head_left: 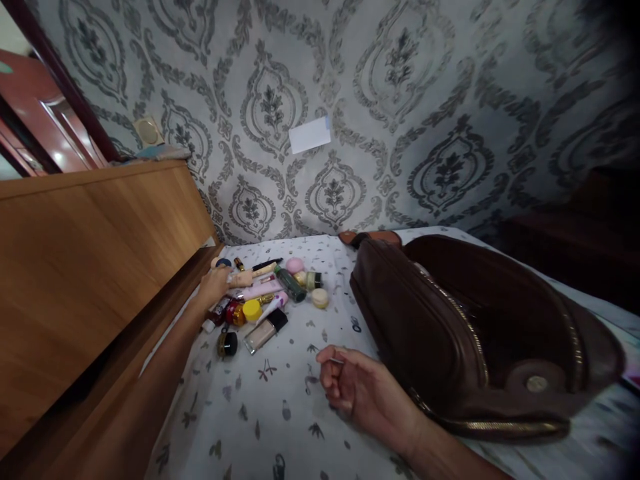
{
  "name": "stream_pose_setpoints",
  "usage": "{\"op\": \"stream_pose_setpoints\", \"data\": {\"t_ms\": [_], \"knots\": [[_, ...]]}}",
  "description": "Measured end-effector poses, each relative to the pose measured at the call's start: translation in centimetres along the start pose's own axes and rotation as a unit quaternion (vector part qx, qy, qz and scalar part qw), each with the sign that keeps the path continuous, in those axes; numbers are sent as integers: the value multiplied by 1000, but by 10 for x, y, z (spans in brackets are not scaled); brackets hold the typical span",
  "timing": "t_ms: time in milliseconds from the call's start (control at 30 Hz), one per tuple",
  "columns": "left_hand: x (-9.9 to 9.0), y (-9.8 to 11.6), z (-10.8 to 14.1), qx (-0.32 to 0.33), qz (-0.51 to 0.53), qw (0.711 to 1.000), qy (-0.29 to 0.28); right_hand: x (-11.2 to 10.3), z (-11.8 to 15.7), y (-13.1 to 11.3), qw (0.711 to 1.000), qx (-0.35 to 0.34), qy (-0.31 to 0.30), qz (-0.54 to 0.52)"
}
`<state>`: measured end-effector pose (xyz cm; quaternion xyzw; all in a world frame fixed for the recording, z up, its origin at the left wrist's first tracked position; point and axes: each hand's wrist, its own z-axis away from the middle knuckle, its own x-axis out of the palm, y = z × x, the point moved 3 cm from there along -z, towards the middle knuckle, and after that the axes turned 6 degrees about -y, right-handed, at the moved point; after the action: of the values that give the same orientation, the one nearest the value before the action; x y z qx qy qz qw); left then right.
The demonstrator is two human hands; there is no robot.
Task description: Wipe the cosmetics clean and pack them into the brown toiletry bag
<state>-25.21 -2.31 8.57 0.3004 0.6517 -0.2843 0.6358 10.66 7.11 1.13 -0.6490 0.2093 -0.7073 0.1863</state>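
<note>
Cosmetics: a loose cluster of small containers point(260, 290), smooth plastic and glass, lying toward the far left corner of the bed point(280, 407).
Left hand: the left hand point(214, 288) reaches over the cluster's left side, fingers extended beside a peach-coloured container point(241, 279); whether it grips anything I cannot tell.
Green bottle: a slim, translucent dark green bottle point(290, 285) lies aslant on the cluster's right side, near a pink rounded piece point(295, 265) and a low disc-shaped pot with a cream lid point(320, 298).
Yellow lid: a round, matte yellow lid point(252, 310) in the nearer part, beside dark red and amber containers point(235, 313).
Glass bottle: a rectangular clear bottle point(260, 335) with beige contents and a glossy black block cap, lying on its side.
Black jar: a squat, rounded dark jar point(227, 344) at the cluster's near end.
Right hand: the right hand point(353, 387) is half open, fingers loosely curled, seemingly holding nothing, between the cosmetics and the bag.
Bag: a bulky dark brown bag point(400, 313), smooth and leather-like, with curved brass-coloured zips, toward the bed's right side.
Sheet: white cloth printed with small leaf motifs.
Headboard: a flat wood-grained panel point(100, 233) along the bed's left edge.
Wall: grey damask-patterned wall point(330, 200) beyond the far edge.
</note>
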Motion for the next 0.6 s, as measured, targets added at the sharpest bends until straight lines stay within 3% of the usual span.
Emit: {"op": "stream_pose_setpoints", "data": {"t_ms": [233, 600], "knots": [[16, 30, 4, 124, 22, 989, -74, 1, 0, -1, 1000, -3, -2, 9], [23, 27, -6, 127, 30, 986, -107, 1, 1, -1, 1000, -6, -5, 23]]}}
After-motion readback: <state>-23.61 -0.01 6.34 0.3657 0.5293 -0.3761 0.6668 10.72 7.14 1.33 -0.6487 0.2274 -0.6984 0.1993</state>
